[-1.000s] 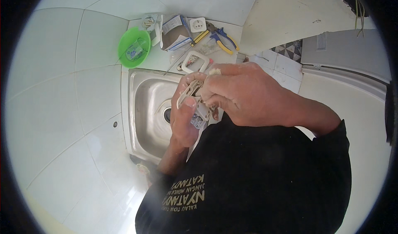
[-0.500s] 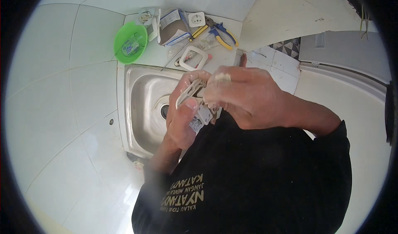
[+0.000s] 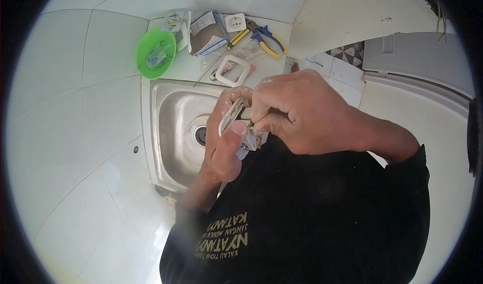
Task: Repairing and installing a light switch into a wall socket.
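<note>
My left hand point(image 3: 224, 150) is wrapped round an off-white plastic electrical wall fitting point(image 3: 250, 141), its thumb lying across the near side. Dust marks the fitting and my fingers. Against the fitting's open side, the thumb and forefinger of my right hand point(image 3: 307, 114) are pinched together. Whatever those fingertips hold is too small and too covered to make out. Both hands are above the right part of the steel sink point(image 3: 168, 176), close to my black shirt.
On the ledge beyond the sink are a green bowl point(image 3: 142, 50), a torn cardboard box point(image 3: 204, 40), a white socket point(image 3: 235, 23), blue-and-yellow pliers point(image 3: 275, 36), a screwdriver point(image 3: 238, 40) and a square white frame point(image 3: 245, 71). Tiled wall point(image 3: 113, 108) rises at the left.
The fitting and my left hand have shifted slightly right. My right hand has turned, with its knuckles raised and its thumb and forefinger now showing in a pinch at the fitting.
</note>
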A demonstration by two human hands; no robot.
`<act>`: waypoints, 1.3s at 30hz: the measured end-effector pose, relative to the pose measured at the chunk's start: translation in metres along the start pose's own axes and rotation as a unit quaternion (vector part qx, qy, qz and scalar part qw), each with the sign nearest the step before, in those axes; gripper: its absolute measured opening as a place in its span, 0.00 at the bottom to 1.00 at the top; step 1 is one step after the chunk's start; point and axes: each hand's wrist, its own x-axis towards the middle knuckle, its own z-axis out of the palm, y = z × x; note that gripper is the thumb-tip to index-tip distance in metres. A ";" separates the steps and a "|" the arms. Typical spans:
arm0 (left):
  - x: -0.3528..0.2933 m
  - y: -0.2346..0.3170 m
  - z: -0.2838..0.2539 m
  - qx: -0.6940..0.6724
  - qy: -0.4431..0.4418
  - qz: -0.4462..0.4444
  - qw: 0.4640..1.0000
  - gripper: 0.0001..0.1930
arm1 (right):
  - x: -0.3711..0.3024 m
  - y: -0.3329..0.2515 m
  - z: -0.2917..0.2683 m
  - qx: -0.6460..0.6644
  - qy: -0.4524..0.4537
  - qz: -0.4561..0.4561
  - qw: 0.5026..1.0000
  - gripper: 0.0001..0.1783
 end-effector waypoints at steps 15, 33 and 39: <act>0.009 -0.018 -0.001 -0.141 0.014 0.060 0.988 0.35 | -0.001 0.012 0.011 0.080 0.064 0.033 0.994 0.09; 0.011 -0.013 0.003 -0.155 0.054 0.168 0.972 0.32 | -0.005 0.033 0.036 0.209 0.163 -0.017 0.964 0.36; 0.006 -0.030 -0.006 -0.037 0.069 0.170 0.982 0.38 | -0.007 0.041 0.047 0.246 0.141 0.038 0.958 0.41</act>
